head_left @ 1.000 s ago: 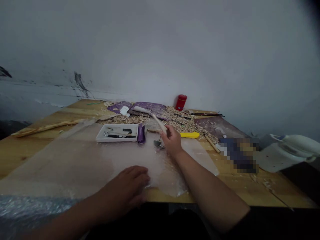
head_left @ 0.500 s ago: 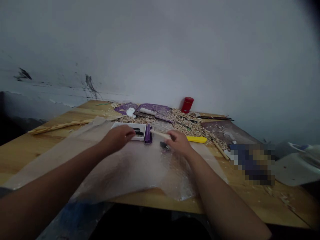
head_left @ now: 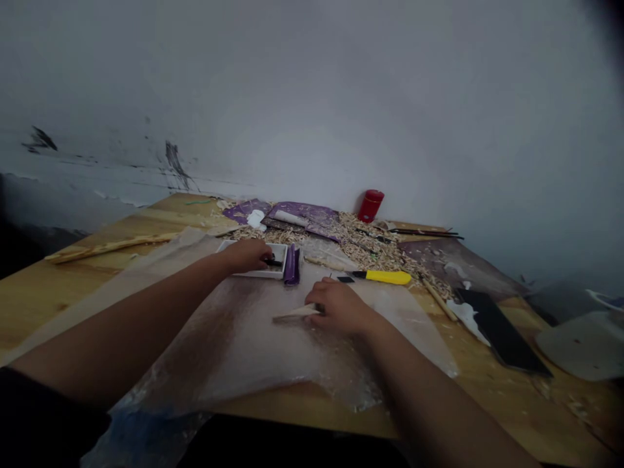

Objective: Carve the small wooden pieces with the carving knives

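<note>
My left hand (head_left: pixel 249 255) is over the white tray (head_left: pixel 258 274), its fingers closed on a black item (head_left: pixel 273 262) that lies partly inside the tray. Just right of the tray stands a purple roll (head_left: pixel 292 265). My right hand (head_left: pixel 336 305) holds a pale, flat wooden piece (head_left: pixel 292 314) above the plastic sheet, its tip pointing left. Beyond that hand are a small dark square (head_left: pixel 346 279) and a yellow-handled knife (head_left: pixel 387 277).
Wood shavings (head_left: pixel 370 244) are heaped at the back, near a red can (head_left: pixel 371 205) by the wall. A long stick (head_left: pixel 114 246) lies at the left. At the right are a wooden rod (head_left: pixel 440 299) and a dark flat slab (head_left: pixel 502 331).
My right hand has come nearer with the wooden piece, uncovering the knife's dark end. My left hand has moved slightly right and now grips the black item in the tray.
</note>
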Demonstrator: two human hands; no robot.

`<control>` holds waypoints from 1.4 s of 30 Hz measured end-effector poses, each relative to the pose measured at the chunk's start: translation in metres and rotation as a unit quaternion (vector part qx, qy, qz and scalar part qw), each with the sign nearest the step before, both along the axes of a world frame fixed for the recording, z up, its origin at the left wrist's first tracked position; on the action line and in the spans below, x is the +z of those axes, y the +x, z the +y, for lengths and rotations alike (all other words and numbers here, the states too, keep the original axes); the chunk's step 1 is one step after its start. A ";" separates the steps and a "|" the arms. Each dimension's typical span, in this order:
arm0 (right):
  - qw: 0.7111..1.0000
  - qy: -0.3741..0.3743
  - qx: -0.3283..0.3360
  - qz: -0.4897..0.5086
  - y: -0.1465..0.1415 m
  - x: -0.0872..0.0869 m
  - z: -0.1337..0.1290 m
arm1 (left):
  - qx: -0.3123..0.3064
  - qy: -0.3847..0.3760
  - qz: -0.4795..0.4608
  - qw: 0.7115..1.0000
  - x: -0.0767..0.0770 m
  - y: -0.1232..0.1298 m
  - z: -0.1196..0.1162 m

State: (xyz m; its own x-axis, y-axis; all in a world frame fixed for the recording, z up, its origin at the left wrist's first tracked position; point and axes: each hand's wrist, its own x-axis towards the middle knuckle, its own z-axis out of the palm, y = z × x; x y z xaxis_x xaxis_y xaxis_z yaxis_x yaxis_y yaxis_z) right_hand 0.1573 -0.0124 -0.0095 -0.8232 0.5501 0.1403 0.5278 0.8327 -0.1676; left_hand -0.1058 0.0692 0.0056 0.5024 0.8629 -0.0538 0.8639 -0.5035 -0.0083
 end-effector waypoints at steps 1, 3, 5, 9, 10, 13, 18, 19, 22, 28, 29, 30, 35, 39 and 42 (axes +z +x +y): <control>1.000 -0.002 0.002 -0.003 -0.001 0.000 0.000 | -0.001 -0.006 0.001 1.000 -0.001 0.000 0.001; 1.000 -0.005 0.008 -0.009 -0.002 0.000 -0.002 | 0.003 -0.013 0.003 1.000 -0.001 -0.001 0.003; 1.000 -0.004 0.013 -0.013 -0.003 0.000 -0.003 | 0.013 -0.014 -0.001 1.000 0.001 -0.003 0.004; 1.000 0.002 0.011 -0.017 -0.003 0.000 -0.003 | 0.036 -0.003 -0.022 0.999 0.010 -0.009 0.006; 1.000 0.002 0.008 -0.018 -0.003 0.000 -0.003 | 0.038 -0.006 -0.025 0.999 0.013 -0.011 0.006; 1.000 0.005 0.005 -0.020 -0.003 -0.001 -0.003 | 0.034 -0.032 -0.031 0.998 0.018 -0.015 0.005; 1.000 0.004 0.003 -0.018 -0.003 0.000 -0.004 | 0.011 -0.093 -0.035 0.995 0.019 -0.018 -0.003; 1.000 0.003 0.000 -0.019 -0.003 0.000 -0.004 | 0.005 -0.096 -0.037 0.995 0.018 -0.019 -0.004; 1.000 0.003 -0.002 -0.020 -0.003 0.001 -0.005 | -0.001 -0.069 -0.040 0.997 0.014 -0.019 -0.001; 0.999 0.003 -0.012 -0.031 -0.005 0.000 -0.005 | -0.016 -0.033 -0.010 0.999 0.002 -0.014 0.008; 0.999 0.003 -0.014 -0.032 -0.005 0.000 -0.006 | -0.018 -0.028 -0.008 0.999 0.000 -0.014 0.008; 0.999 0.005 -0.015 -0.032 -0.005 0.000 -0.006 | -0.018 -0.022 -0.007 1.000 0.000 -0.013 0.008; 1.000 0.005 -0.009 0.013 -0.005 0.002 -0.008 | 0.030 0.040 -0.024 0.998 0.012 -0.011 0.002; 0.973 -0.033 -0.100 0.203 -0.008 0.001 -0.007 | 0.059 0.078 -0.119 0.988 0.031 0.019 -0.026; 0.915 -0.118 -0.149 0.356 -0.009 -0.001 -0.004 | -0.008 0.014 -0.265 0.964 0.033 0.061 -0.058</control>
State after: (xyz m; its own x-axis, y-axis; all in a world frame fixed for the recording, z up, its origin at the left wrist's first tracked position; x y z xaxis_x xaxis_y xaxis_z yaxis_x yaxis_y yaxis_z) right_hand 0.1486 -0.0162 -0.0109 -0.3776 0.8198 0.4305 0.4121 0.5652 -0.7147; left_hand -0.0447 0.0117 0.0383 0.4663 0.8525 0.2362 0.7430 -0.5223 0.4184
